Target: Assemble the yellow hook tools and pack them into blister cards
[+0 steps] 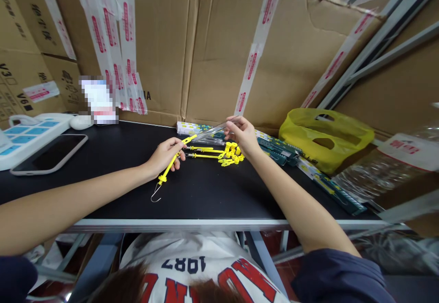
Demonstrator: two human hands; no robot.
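My left hand (pixel 167 157) is closed around a slim yellow tool (pixel 168 169), held at a slant with a bent wire hook hanging from its lower end. The tool's upper tip touches or overlaps the near end of a clear plastic tube (pixel 214 131). My right hand (pixel 243 134) pinches the tube's far end. Between and below my hands, a pile of small yellow parts (pixel 233 154) lies on the black table (pixel 206 193), beside thin yellow rods (pixel 206 156) with metal ends.
Patterned boxes (pixel 277 149) lie behind and right of my right hand. Further right are a yellow plastic bag (pixel 325 152) and a clear plastic package (pixel 373 175). A phone (pixel 51 154) and a white power strip (pixel 34 133) lie left. Cardboard (pixel 219 42) stands behind.
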